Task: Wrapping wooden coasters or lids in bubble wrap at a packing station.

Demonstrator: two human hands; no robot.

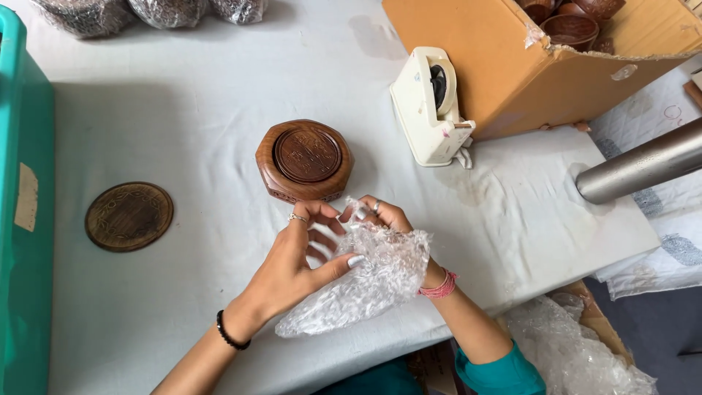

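Left hand (296, 260): fingers curled, thumb pressed on a sheet of clear bubble wrap (373, 281), gripping its left edge at the near middle of the tabletop (183, 95). Right hand (384, 219): fingers bent, pinching the far edge of the same sheet; most of the palm is hidden under the plastic, and a pink band sits at the wrist. Bubble wrap: crumpled, held between both hands, its lower end trailing toward the near tabletop edge. Octagonal carved wooden box (305, 161): on the tabletop just beyond the hands, apart from them. Round carved wooden disc (129, 216): flat on the tabletop, well to the left. White tape dispenser (431, 106): far right, against an open cardboard box (504, 66) holding wooden bowls. Teal bin (22, 219): at the left edge. Metal tube (640, 168): at the right.
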